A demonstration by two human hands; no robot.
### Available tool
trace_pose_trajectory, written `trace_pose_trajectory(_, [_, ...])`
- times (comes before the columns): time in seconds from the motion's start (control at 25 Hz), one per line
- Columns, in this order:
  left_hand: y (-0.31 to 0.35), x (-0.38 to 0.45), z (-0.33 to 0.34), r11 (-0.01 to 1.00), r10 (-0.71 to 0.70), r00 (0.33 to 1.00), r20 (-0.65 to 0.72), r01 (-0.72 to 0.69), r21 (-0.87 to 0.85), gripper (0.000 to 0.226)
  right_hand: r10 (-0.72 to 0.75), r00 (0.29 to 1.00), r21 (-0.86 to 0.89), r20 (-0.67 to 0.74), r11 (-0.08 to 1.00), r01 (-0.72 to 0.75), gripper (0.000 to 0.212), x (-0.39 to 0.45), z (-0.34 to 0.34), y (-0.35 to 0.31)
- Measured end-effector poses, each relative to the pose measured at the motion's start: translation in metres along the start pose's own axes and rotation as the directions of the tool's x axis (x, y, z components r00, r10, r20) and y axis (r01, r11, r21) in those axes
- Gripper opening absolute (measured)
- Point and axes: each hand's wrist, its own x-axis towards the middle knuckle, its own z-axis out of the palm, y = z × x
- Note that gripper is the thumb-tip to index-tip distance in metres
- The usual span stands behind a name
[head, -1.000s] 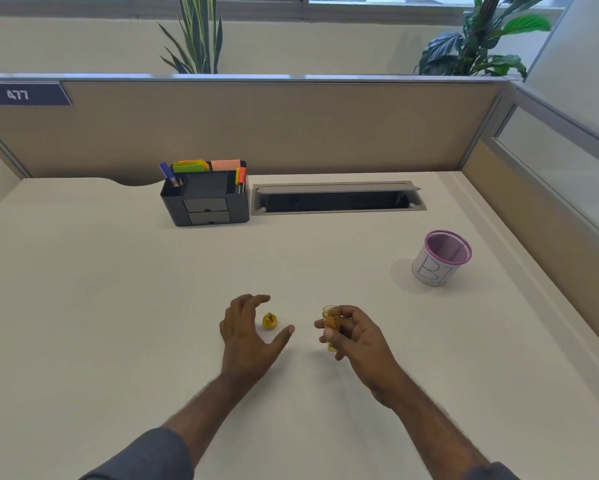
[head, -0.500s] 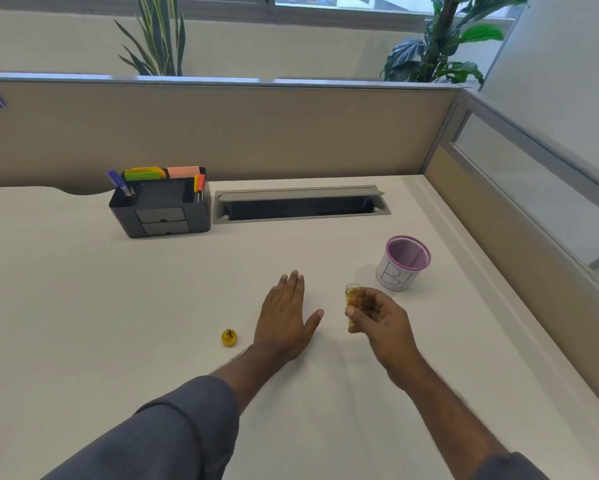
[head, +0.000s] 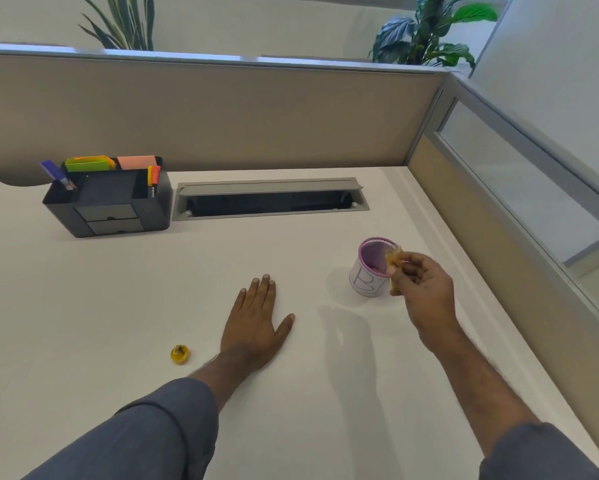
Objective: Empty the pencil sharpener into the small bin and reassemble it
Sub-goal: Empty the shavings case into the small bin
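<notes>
cubicle walls and plants frame a pale tabletop (head: 83, 306). since a moment ago the right hand (head: 421, 289) has carried the amber sharpener cup (head: 394, 258) from mid-desk to the small bin (head: 369, 275), grip pinched on it, tilted at the rim. emptying looks underway. the left hand (head: 256, 323) lies flat, fingers apart; the yellow sharpener top (head: 179, 354) waits beside it for reassembly.
</notes>
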Motion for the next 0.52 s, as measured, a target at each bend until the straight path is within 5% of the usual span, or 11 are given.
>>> trace_pose_trajectory(0.52, [0.003, -0.001, -0.001, 0.999, -0.042, 0.999, -0.021, 0.042, 0.012, 0.081, -0.075, 0.995, -0.400, 0.068, 0.912, 0.096, 0.031, 0.042, -0.020, 0.008])
